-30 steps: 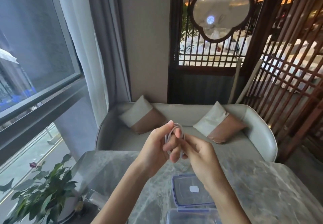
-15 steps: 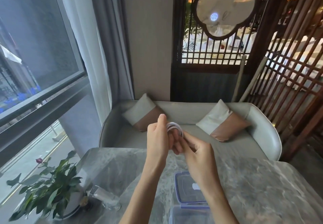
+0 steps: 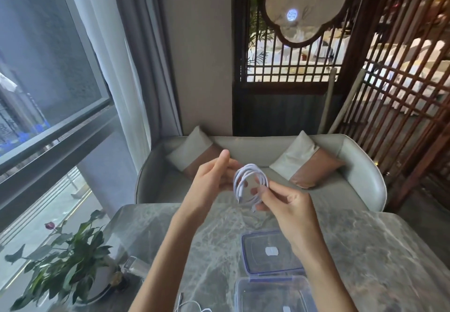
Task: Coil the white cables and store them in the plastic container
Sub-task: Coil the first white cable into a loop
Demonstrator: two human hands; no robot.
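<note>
A white cable (image 3: 250,183), wound into a small round coil, is held up above the far end of the marble table (image 3: 379,258). My right hand (image 3: 287,204) pinches the coil's lower right side. My left hand (image 3: 214,177) sits at its left edge, thumb raised and fingers behind the loops. A loose end with a plug hangs down inside the coil. The clear plastic container (image 3: 270,292) stands at the near edge below my right forearm, and its blue-rimmed lid (image 3: 267,251) lies flat just beyond it. Another white cable (image 3: 194,308) shows at the bottom edge.
A potted plant (image 3: 63,265) stands at the table's left corner, with a small glass object (image 3: 136,266) beside it. Across the table is a grey sofa (image 3: 360,165) with two cushions. A window runs along the left; a wooden lattice screen stands behind the sofa.
The coil has turned to face me, showing its full ring. My hands have drawn slightly apart, the right now gripping the coil's lower right. The view tilted down a little.
</note>
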